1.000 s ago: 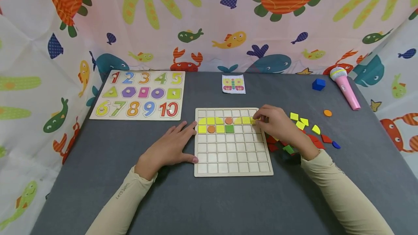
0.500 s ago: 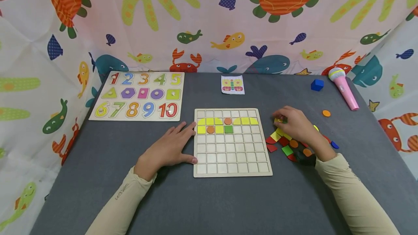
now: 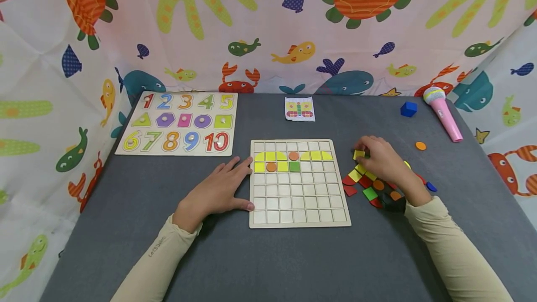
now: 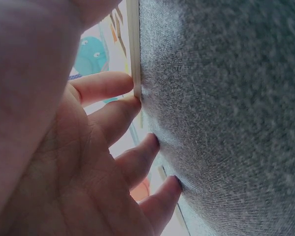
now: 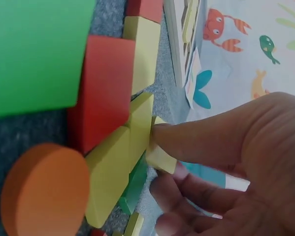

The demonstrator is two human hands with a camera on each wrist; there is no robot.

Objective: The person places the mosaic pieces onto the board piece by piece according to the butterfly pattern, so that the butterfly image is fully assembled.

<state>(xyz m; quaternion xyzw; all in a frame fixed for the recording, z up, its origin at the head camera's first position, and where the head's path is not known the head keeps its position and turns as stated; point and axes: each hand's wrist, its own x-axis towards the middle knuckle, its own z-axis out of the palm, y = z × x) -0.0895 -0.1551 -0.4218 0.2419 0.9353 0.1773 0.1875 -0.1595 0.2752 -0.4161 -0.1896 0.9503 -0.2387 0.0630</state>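
Observation:
A wooden grid board [image 3: 299, 204] lies flat on the grey table. Yellow, orange and green tiles fill part of its second and third rows. My left hand [image 3: 218, 190] has its fingers spread, fingertips and thumb touching the board's left edge; the left wrist view shows the fingers [image 4: 115, 118] against that edge. Right of the board, my right hand [image 3: 383, 162] pinches a yellow square tile [image 5: 161, 155] between thumb and fingers. Beneath and beside it lies a loose pile of tiles: yellow ones, a red tile [image 5: 105, 88], a green tile [image 3: 370, 194] and an orange round tile [image 5: 46, 191].
A small butterfly picture card [image 3: 299, 109] lies behind the board. At the back left is a wooden number puzzle [image 3: 176, 153]. A blue cube [image 3: 409, 109], a pink toy microphone [image 3: 444, 115] and a lone orange disc [image 3: 421, 146] are at the right. A printed cloth hangs behind.
My right hand has left a yellow tile at the right end of the board's second row, moved right to the pile and taken a yellow square tile. The left hand stays put.

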